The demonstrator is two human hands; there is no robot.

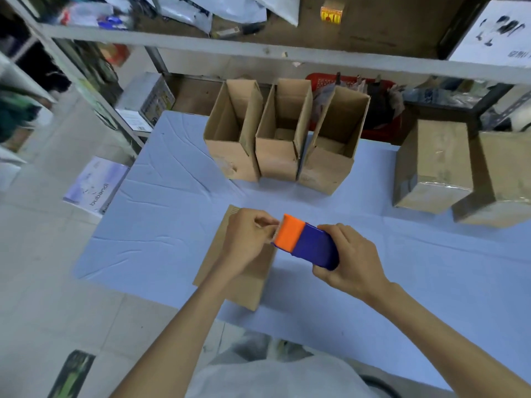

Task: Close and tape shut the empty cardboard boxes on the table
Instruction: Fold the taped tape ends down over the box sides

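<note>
Left hand [246, 243]: fingers curled, thumb and forefinger pinched at the orange mouth of the dispenser, apparently on the free tape end; tape itself too thin and pale to confirm.
Right hand [349, 259]: wrapped firmly around the blue body of the tape dispenser [307, 243], held just above the table.
Dispenser attitude: tilted, orange cutter end toward the left hand, blue end seated in the right palm.
Box in work [238, 271]: closed carton lying directly beneath the left hand, near the front edge of the table [161, 214]; top partly hidden by hand and forearm.
Open boxes [283, 136]: three upright in a row at the back of the table, flaps raised, interiors empty as far as visible.
Sealed boxes [434, 168]: two at the right rear, glossy tape along edges, well apart from the hands.
Step in hand (judged): drawing out a starting length of tape before laying it along the seam.
Handling, carton: light, thin-walled, empty; likely to slide on the blue cover and to dent under point pressure. Hold flat-palmed over the flaps, beside the seam.
Handling, tape: limp, self-adhesive; keep taut between pinch and cutter.
Risk: serrated cutter edge close to the left fingertips.
</note>
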